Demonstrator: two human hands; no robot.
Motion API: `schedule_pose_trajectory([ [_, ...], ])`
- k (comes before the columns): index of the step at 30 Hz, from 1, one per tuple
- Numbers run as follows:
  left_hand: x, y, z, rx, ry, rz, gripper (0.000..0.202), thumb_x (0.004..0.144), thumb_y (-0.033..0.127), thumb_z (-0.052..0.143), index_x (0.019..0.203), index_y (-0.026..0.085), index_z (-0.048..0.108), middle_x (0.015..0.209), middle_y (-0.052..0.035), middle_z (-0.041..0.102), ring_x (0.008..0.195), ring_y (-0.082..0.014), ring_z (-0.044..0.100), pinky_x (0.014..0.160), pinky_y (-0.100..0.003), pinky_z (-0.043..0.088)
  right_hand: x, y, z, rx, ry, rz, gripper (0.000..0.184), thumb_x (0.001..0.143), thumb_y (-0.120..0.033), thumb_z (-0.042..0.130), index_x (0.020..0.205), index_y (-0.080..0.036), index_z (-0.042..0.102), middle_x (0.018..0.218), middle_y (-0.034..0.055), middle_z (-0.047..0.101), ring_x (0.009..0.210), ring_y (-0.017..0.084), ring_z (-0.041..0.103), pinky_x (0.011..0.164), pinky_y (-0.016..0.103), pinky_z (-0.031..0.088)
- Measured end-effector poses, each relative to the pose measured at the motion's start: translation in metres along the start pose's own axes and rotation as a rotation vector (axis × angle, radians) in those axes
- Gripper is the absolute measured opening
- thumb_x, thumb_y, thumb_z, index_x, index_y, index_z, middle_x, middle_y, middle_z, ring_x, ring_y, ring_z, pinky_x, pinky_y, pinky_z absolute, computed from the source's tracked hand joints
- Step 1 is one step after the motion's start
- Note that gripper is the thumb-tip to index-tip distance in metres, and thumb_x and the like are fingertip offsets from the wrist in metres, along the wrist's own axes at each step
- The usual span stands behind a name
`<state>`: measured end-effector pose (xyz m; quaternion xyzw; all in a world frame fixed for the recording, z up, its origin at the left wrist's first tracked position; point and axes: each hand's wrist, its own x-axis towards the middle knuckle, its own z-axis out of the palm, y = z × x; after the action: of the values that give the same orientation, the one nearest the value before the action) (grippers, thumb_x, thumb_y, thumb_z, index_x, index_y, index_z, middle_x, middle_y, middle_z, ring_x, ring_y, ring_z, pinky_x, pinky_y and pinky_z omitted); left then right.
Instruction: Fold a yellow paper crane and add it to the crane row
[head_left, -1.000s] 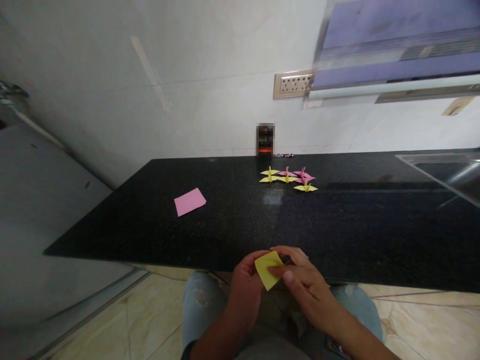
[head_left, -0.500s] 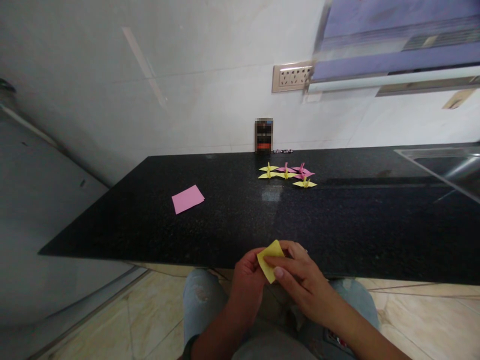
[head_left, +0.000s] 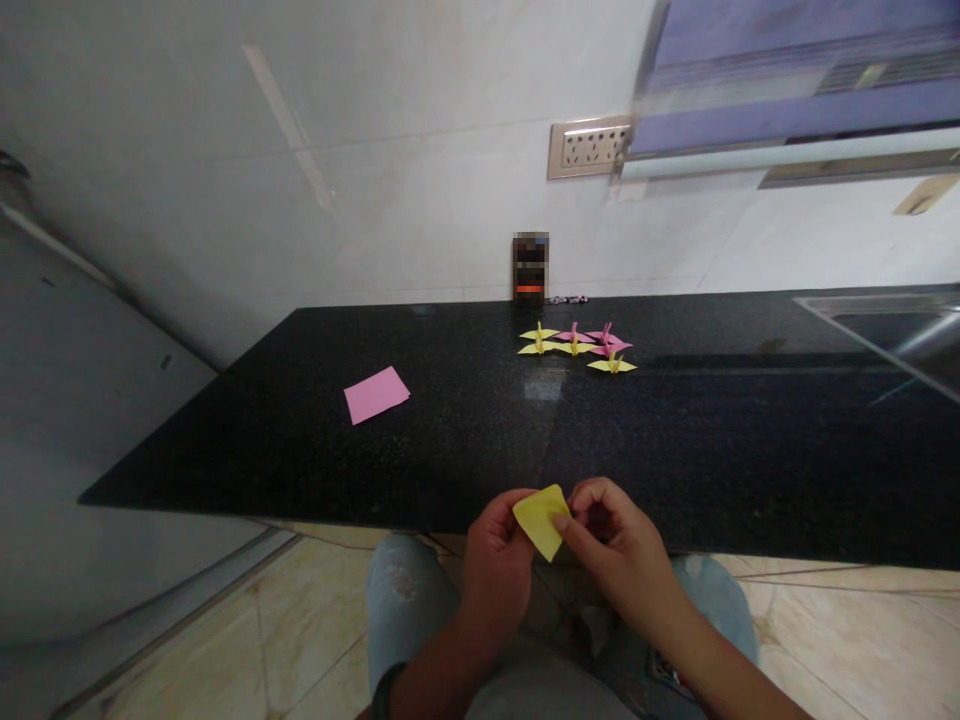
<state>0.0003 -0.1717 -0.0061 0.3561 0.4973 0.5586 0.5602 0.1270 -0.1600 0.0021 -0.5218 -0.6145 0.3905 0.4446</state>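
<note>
A small folded yellow paper point(head_left: 541, 518) is held over the front edge of the black countertop point(head_left: 465, 440). My left hand point(head_left: 495, 555) pinches its left side with thumb and fingers. My right hand point(head_left: 611, 545) is curled and pinches its right corner. Both hands sit close together above my lap. Far back on the counter lie several folded paper cranes point(head_left: 576, 348), yellow and pink ones together.
A flat stack of pink paper point(head_left: 376, 394) lies on the counter's left half. A small dark box point(head_left: 530, 268) stands against the wall. A steel sink point(head_left: 892, 335) is at the right. A socket plate point(head_left: 589, 148) is on the wall.
My right hand has drawn its fingers off the paper's face and curled in at the right corner. The yellow paper has turned a little between my hands.
</note>
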Motion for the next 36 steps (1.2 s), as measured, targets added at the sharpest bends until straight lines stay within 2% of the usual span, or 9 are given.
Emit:
schedule_pose_trajectory([
  [3,-0.002,-0.001,0.002,0.021,-0.006,0.017,0.017,0.066,0.017,0.060,0.082,0.017,0.064,0.076,-0.0034,0.064,0.068,-0.0146,0.055,0.064,-0.022,0.041,0.003,0.003,0.007,0.191,-0.011,0.137,0.016,0.073,-0.028,0.056,0.080,-0.020,0.043,0.059,-0.0044,0.043,0.050,0.010,0.044,0.043,0.021,0.040],
  [9,0.000,-0.002,0.003,0.021,-0.008,0.000,0.019,0.065,0.013,0.059,0.082,0.016,0.064,0.076,-0.0036,0.064,0.068,-0.0148,0.055,0.062,-0.022,0.041,0.003,0.002,0.013,0.358,-0.089,0.240,0.014,0.075,-0.021,0.048,0.088,-0.019,0.043,0.064,-0.0029,0.049,0.050,0.009,0.045,0.041,0.019,0.039],
  [14,0.004,-0.003,0.001,0.005,-0.013,-0.042,0.018,0.066,0.015,0.060,0.084,0.015,0.063,0.080,-0.0045,0.065,0.072,-0.0155,0.056,0.067,-0.024,0.042,0.006,0.001,0.007,0.206,-0.156,0.206,0.007,0.073,-0.018,0.048,0.080,-0.017,0.050,0.067,-0.0018,0.051,0.054,0.010,0.047,0.044,0.019,0.038],
  [21,0.004,-0.005,0.001,-0.036,-0.137,-0.064,0.015,0.070,0.020,0.059,0.083,0.015,0.063,0.076,-0.0041,0.065,0.071,-0.0152,0.056,0.067,-0.024,0.042,0.020,0.004,0.001,-0.064,-0.188,0.059,0.006,0.072,-0.020,0.052,0.070,-0.016,0.056,0.063,-0.0011,0.053,0.057,0.011,0.048,0.049,0.021,0.037],
  [24,0.004,-0.002,-0.001,-0.066,-0.150,-0.150,0.017,0.072,0.023,0.057,0.085,0.013,0.063,0.076,-0.0047,0.064,0.071,-0.0149,0.057,0.064,-0.024,0.043,0.020,0.005,0.000,-0.093,-0.164,0.065,0.008,0.073,-0.021,0.052,0.066,-0.016,0.054,0.059,-0.0024,0.050,0.055,0.011,0.045,0.047,0.020,0.035],
  [27,0.006,0.001,-0.003,-0.250,-0.108,-0.321,0.019,0.074,0.026,0.055,0.085,0.013,0.061,0.075,-0.0057,0.065,0.067,-0.0160,0.060,0.058,-0.026,0.046,0.020,0.005,-0.001,-0.062,-0.170,0.086,0.010,0.075,-0.021,0.050,0.067,-0.016,0.053,0.060,-0.0024,0.049,0.054,0.010,0.045,0.048,0.020,0.036],
  [30,0.008,0.002,-0.005,-0.391,-0.125,-0.461,0.026,0.077,0.034,0.051,0.085,0.011,0.060,0.073,-0.0070,0.065,0.059,-0.0149,0.061,0.051,-0.024,0.047,0.019,0.004,-0.002,-0.015,-0.204,0.095,0.011,0.077,-0.022,0.048,0.068,-0.016,0.053,0.061,-0.0020,0.050,0.055,0.010,0.046,0.049,0.020,0.036],
  [32,0.010,0.003,-0.005,-0.419,-0.145,-0.517,0.030,0.077,0.037,0.051,0.084,0.010,0.060,0.070,-0.0066,0.065,0.056,-0.0133,0.061,0.048,-0.021,0.047,0.019,0.004,-0.001,0.020,-0.225,0.113,0.011,0.076,-0.023,0.049,0.068,-0.016,0.053,0.062,-0.0017,0.051,0.056,0.011,0.046,0.049,0.020,0.037],
  [36,0.010,0.003,-0.005,-0.471,-0.150,-0.559,0.021,0.076,0.031,0.056,0.078,0.010,0.059,0.062,-0.0035,0.063,0.051,-0.0096,0.059,0.047,-0.018,0.047,0.019,0.006,0.000,0.119,-0.236,0.180,0.007,0.073,-0.023,0.054,0.074,-0.016,0.054,0.063,-0.0014,0.053,0.055,0.011,0.048,0.047,0.020,0.037],
])
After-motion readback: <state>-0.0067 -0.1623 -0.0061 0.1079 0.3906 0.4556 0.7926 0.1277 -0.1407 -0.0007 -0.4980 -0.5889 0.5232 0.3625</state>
